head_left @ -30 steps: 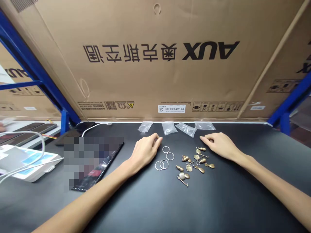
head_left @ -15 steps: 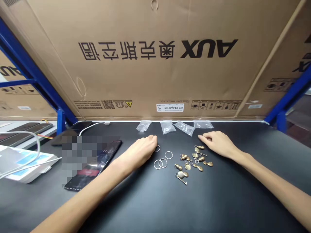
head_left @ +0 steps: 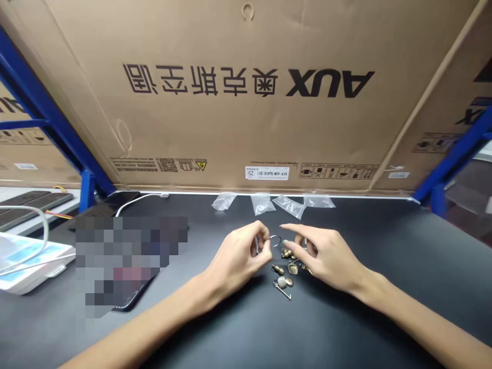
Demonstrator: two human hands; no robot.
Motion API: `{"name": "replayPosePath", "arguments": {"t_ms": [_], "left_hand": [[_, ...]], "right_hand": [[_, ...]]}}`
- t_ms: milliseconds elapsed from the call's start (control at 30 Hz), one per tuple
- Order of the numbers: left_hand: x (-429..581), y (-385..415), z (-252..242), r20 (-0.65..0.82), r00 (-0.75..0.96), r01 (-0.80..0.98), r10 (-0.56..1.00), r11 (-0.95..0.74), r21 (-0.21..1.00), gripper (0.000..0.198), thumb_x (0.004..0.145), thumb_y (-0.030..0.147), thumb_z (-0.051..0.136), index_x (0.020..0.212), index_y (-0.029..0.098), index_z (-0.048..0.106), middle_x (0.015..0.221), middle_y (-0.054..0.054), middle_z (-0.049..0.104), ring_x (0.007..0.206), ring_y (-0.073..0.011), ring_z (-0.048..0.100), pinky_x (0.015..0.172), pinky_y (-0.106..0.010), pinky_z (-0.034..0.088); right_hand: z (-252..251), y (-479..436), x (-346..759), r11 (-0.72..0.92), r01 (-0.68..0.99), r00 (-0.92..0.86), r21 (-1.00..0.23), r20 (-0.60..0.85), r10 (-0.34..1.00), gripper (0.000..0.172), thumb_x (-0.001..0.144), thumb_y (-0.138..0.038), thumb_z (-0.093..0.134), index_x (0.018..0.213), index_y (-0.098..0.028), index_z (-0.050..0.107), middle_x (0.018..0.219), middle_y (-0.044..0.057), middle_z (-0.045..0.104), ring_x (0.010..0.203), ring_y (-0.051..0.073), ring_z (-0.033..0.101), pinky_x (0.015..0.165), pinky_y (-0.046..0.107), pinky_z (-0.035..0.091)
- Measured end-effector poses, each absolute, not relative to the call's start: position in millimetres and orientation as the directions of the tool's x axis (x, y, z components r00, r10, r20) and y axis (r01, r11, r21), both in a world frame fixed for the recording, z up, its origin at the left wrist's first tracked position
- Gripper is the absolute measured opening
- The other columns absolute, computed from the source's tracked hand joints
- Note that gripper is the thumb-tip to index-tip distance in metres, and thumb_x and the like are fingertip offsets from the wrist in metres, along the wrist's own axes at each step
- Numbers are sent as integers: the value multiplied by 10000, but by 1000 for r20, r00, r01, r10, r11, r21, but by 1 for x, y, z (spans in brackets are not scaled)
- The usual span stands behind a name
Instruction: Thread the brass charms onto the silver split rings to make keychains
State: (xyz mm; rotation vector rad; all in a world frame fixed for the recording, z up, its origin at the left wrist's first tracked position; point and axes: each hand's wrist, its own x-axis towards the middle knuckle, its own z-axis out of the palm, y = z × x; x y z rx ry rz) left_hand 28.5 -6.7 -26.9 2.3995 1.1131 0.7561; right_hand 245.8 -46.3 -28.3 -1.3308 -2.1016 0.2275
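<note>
a: what shows of the person's body?
b: two slim, bare forearms, the left forearm [head_left: 154, 307] and right forearm [head_left: 415, 312], running out of frame at the bottom corners.
a: and the hands?
b: left hand [head_left: 236, 256] and right hand [head_left: 330, 256] are bare too: narrow, long-fingered, with a faint wrist bone.

Brass charms [head_left: 286, 270] (a silver ring [head_left: 275, 240] too) sit between left hand [head_left: 238, 259] and right hand [head_left: 328, 254]

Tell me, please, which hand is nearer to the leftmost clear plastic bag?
Left hand: in front of the bag, a little to its right. Right hand: also in front, but much farther right.
</note>
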Motion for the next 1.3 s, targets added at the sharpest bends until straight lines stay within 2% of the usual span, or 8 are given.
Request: {"name": "replayPosePath", "arguments": {"t_ms": [133,300,433,733,933,1133,1300], "left_hand": [[34,-20,-29,310,577,444,756,-609,658,64,888,223,526,869,190,577,722,40,625,562,-80,502,550,-194,416],[36,-25,-20,214,606,316,766,-479,819,199,941,299,519,936,181,678,814,1,681,591,-85,568,562,-201,451],[35,-26,-16,130,628,275,767,-375,885,233,934,301,528,908,164,715,832,-20,684,589,-93,581,571,-218,463],[35,-25,-17,72,665,202,743,-273,941,233,897,301,580,811,134,718,771,-37,678,602,-111,614,577,-220,484],[35,-28,-13,71,658,236,750,-296,926,210,884,255,576,817,120,722,732,-44,687,601,-116,614,548,-207,460],[38,-28,-14,97,629,276,772,-339,900,106,788,149,596,740,121,686,715,-33,705,579,-102,600,513,-185,412],[35,-22,-21,143,572,284,808,-358,890,107,842,220,585,797,146,647,673,0,661,597,-115,609,562,-210,442]], "right_hand": [[-34,-48,242,572,678,-347,-462,485,803,219,982,-275,497,975,-208,705,838,23,702,685,138,624,664,257,469],[-34,-48,247,586,678,-361,-444,494,791,202,978,-237,495,969,-208,695,893,38,686,707,142,619,671,267,471],[-34,-49,249,594,676,-378,-436,487,788,206,973,-244,504,970,-203,706,893,42,685,713,144,618,669,262,471],[-32,-52,247,604,674,-406,-425,470,784,214,967,-233,510,918,-207,717,817,22,664,651,119,583,631,245,439],[-32,-51,246,616,659,-422,-432,466,778,217,965,-226,509,911,-201,717,804,31,663,659,129,587,644,248,444],[-33,-52,246,633,638,-444,-438,462,768,216,975,-232,498,935,-190,706,805,31,661,667,129,591,644,248,446],[-26,-50,246,578,679,-386,-452,449,806,200,972,-277,510,1017,-205,691,834,18,690,651,124,604,640,251,459]]}}
